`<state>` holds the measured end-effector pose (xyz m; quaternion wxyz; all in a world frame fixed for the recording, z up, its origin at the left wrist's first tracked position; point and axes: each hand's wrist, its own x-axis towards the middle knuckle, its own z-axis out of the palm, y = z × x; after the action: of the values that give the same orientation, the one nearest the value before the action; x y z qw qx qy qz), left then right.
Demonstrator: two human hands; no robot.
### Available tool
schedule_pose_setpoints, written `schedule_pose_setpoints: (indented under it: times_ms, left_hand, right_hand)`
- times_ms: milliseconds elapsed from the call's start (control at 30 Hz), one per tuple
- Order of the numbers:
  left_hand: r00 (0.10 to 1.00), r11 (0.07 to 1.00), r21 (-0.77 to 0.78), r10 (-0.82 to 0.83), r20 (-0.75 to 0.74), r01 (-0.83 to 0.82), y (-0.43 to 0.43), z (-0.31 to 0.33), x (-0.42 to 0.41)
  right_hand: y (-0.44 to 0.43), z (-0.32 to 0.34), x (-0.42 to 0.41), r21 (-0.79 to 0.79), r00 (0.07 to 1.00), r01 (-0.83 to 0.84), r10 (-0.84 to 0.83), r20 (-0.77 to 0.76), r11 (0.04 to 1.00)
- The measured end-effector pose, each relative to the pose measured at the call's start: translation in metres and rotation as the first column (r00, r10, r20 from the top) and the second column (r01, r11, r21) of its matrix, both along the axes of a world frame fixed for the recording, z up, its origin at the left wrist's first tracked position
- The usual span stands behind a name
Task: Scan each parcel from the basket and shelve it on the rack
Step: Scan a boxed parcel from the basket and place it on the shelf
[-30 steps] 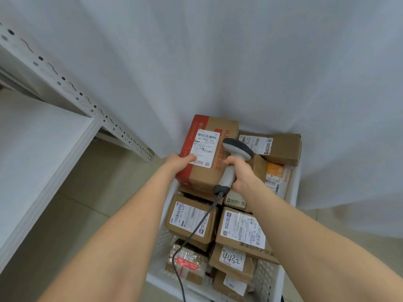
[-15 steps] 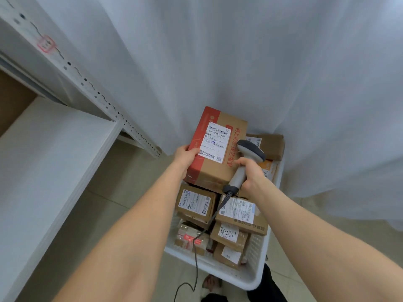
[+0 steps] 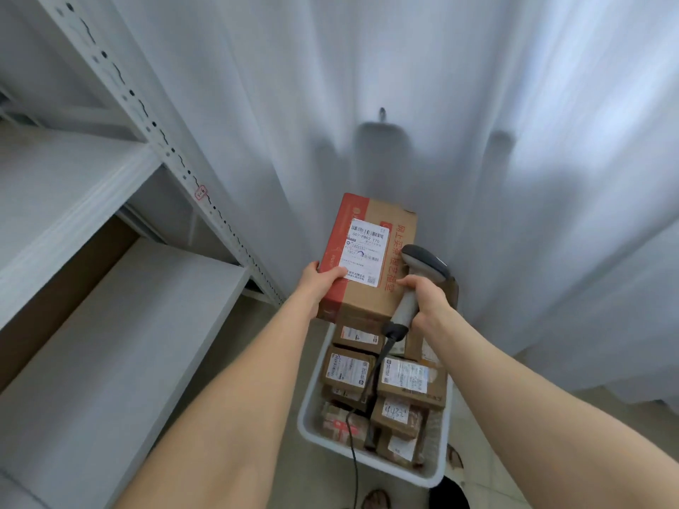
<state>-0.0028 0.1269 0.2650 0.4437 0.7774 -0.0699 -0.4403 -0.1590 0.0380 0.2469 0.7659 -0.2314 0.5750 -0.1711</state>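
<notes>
2 hands are both busy. Our left hand grips the near left corner of the parcel, thumb on top just beside the white label. Our right hand is wrapped round the handle of the scanner, and a fingertip seems to touch the parcel's right edge. We hold the parcel in the air over the far end of the basket, label up and facing us. Its long axis runs away from us toward the curtain, so its short near end sits between our 2 hands.

What the coming move turns on, we judge, is that the rack lies wholly to our left. Its bare shelf sits left of the parcel and lower, with open floor between it and the basket. Our left hand is nearer the rack and seems to bear most of the box's weight, so it would lead a sideways swing while the right hand is tied up with the scanner. The scanner's head lies just beside the parcel's right edge, not over the label, and we cannot tell whether the barcode has been read. Several other parcels fill the basket below, and the scanner's cable trails down across them.
</notes>
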Motion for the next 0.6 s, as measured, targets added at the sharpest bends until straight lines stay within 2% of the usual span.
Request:
schedule_pose_setpoints:
  times_ms: [300,500,600]
  left_hand:
    - [1.0,0.989,-0.144,-0.019,-0.016,0.016,0.032,0.08,-0.029]
    - [0.997,0.986,-0.168,-0.01,0.082,0.023,0.062,0.106,-0.069]
    - [0.997,0.989,-0.15,0.024,0.068,-0.013,0.077,0.113,-0.096]
  right_hand:
    - [0.027,0.057,-0.035,-0.075,0.998,-0.025,0.029,0.051,0.997]
    - [0.047,0.081,-0.071,-0.127,0.994,-0.048,0.059,0.088,0.991]
    - [0.057,0.098,-0.093,-0.165,0.993,-0.071,0.086,0.083,0.984]
